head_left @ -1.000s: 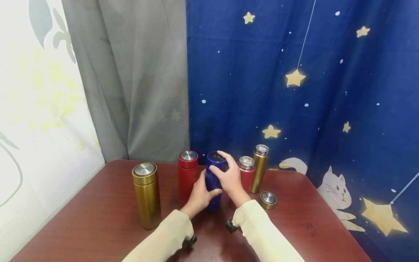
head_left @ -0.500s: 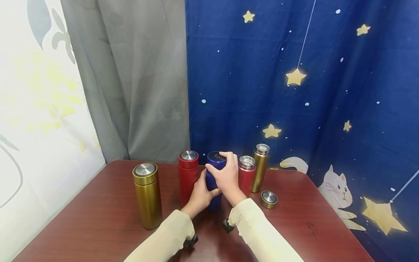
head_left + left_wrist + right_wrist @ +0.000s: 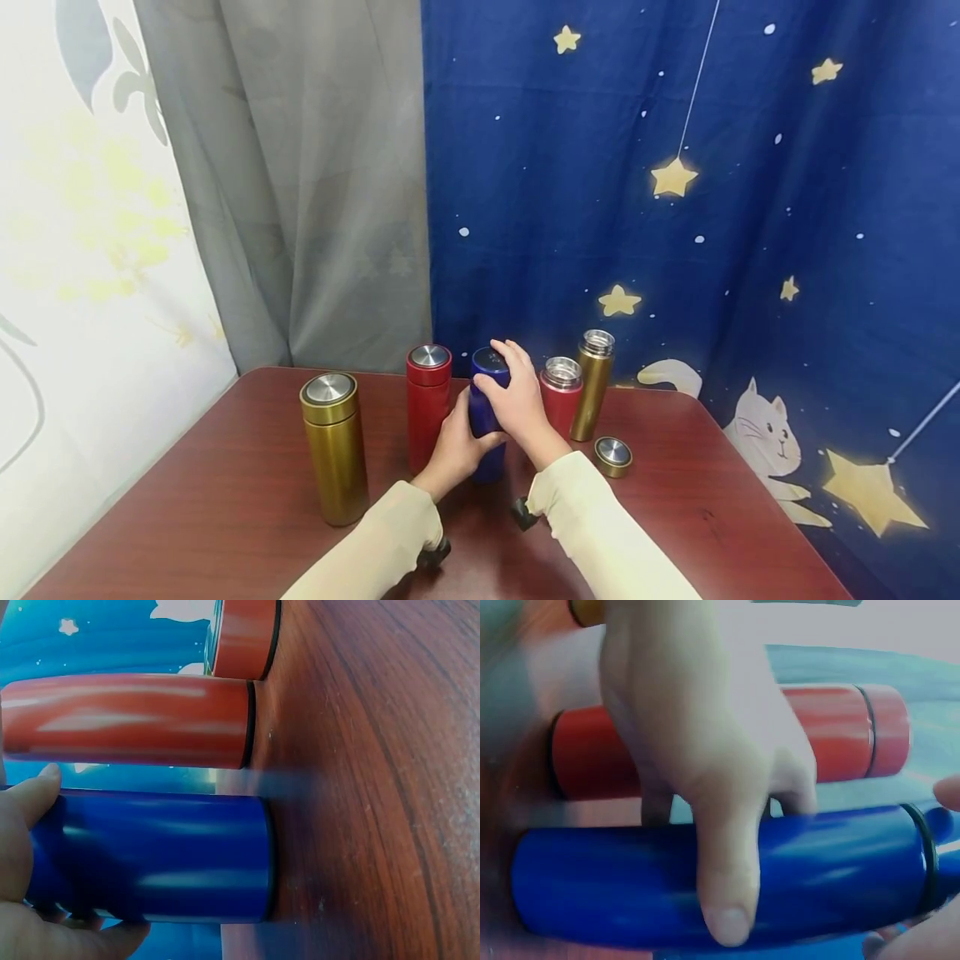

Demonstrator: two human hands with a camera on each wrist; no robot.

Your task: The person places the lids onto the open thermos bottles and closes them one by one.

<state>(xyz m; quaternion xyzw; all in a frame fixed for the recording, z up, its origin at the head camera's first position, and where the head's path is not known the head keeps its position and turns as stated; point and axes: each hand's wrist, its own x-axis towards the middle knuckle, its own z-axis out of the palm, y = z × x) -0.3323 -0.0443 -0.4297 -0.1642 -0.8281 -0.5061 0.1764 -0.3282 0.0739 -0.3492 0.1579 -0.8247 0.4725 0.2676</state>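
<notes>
A blue thermos (image 3: pixel 489 468) stands upright on the table, its dark-topped lid (image 3: pixel 491 360) on. My left hand (image 3: pixel 459 446) grips its body, with fingers behind and thumb across the front, as the right wrist view also shows. Over the top, my right hand (image 3: pixel 522 404) holds the lid between thumb and fingers. In the right wrist view, a small gap with a dark ring appears between lid and body. Left of it stands a capped red thermos (image 3: pixel 429 417). An uncapped red thermos (image 3: pixel 561 408) is to the right, partly behind my right hand.
A capped gold thermos (image 3: pixel 336 467) stands at the left of the wooden table (image 3: pixel 225 483). At the back right is an uncapped slim gold thermos (image 3: pixel 593 392), with a gold lid (image 3: pixel 613 457) lying in front. Curtains (image 3: pixel 360 208) hang behind the table.
My right hand has twisted on the lid, its wrist swinging slightly left, then back right. My left hand keeps its grip on the body. The other thermoses have not moved.
</notes>
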